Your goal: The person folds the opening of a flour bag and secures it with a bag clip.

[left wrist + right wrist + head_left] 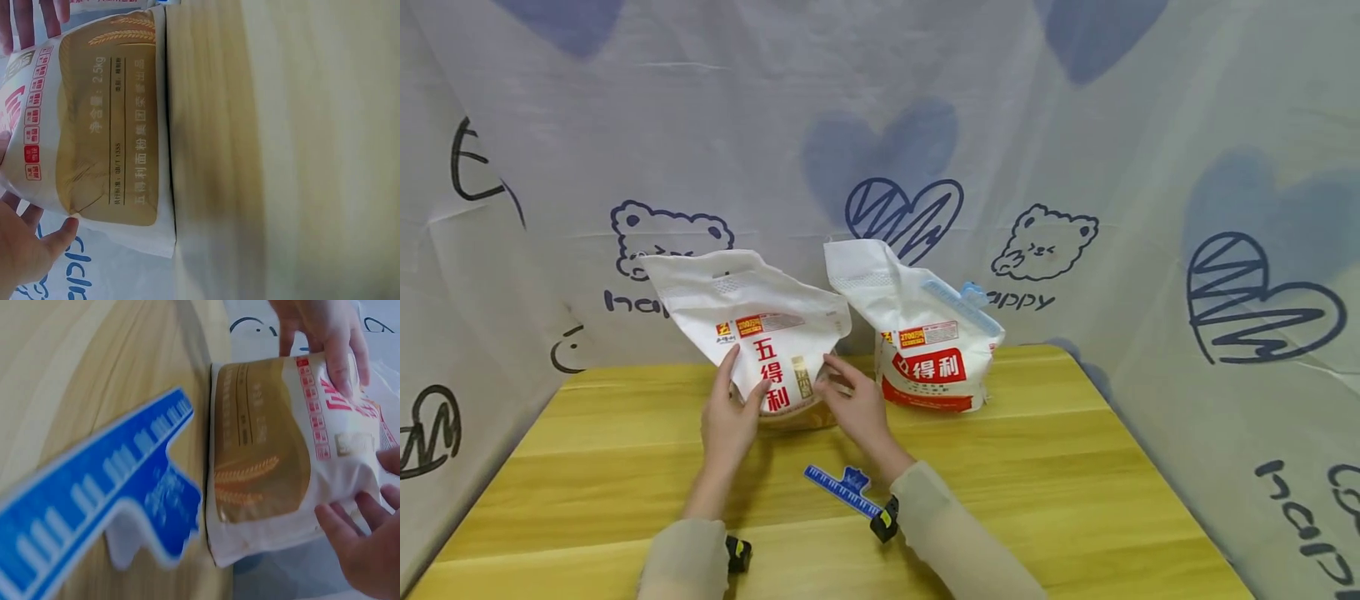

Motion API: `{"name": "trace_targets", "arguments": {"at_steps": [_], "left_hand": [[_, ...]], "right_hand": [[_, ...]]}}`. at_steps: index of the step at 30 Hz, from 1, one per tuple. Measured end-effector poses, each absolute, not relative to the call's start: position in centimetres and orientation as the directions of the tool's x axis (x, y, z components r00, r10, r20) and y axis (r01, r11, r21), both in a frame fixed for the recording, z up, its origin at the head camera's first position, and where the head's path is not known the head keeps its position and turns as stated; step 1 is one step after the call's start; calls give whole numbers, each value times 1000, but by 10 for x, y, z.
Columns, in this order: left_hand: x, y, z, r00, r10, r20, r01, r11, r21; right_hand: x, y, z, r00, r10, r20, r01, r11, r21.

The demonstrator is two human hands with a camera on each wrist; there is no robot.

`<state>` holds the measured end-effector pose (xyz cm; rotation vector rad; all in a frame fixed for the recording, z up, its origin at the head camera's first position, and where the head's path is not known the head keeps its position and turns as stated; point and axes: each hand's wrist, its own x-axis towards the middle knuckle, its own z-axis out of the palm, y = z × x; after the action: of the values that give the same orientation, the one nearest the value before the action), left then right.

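Observation:
A white flour bag (pixel 775 342) with red lettering stands on the table, its loose top leaning left. In the left wrist view its brown lower panel (pixel 106 137) shows wheat ears and "2.5kg". My left hand (pixel 730 417) grips the bag's left side, thumb on the front and fingers along the edge. At the right side my right hand (pixel 857 408) holds the bag's edge between thumb and fingers. In front of the bag lies a dark blue sealing clip (pixel 846 490) with a piano-key pattern, close to the right wrist; it looms large in the right wrist view (pixel 119 481).
Right of the held bag stands a second flour bag (pixel 932 367), its folded top clamped by a light blue clip (pixel 958 304). Both are on a wooden table (pixel 1037 475). A pale cloth (pixel 760 100) printed with hearts and bears hangs behind and at the sides.

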<state>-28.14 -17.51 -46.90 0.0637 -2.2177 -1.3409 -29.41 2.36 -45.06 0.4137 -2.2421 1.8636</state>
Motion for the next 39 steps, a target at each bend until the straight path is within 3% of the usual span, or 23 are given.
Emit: {"name": "trace_targets", "arguments": {"at_steps": [7, 16, 29, 39], "left_hand": [[-278, -188, -462, -817, -317, 482, 293, 491, 820], [-275, -205, -442, -688, -355, 633, 338, 615, 712], [-287, -224, -383, -470, -198, 860, 521, 724, 452], [-298, -220, -338, -453, -29, 891, 574, 756, 316]], "right_hand": [[-293, 37, -451, -895, -188, 403, -434, 165, -886], [-296, 56, -438, -790, -175, 588, -610, 125, -782], [-305, 67, -407, -707, -152, 690, -706, 202, -679], [-324, 69, -386, -694, -187, 696, -715, 301, -631]]}}
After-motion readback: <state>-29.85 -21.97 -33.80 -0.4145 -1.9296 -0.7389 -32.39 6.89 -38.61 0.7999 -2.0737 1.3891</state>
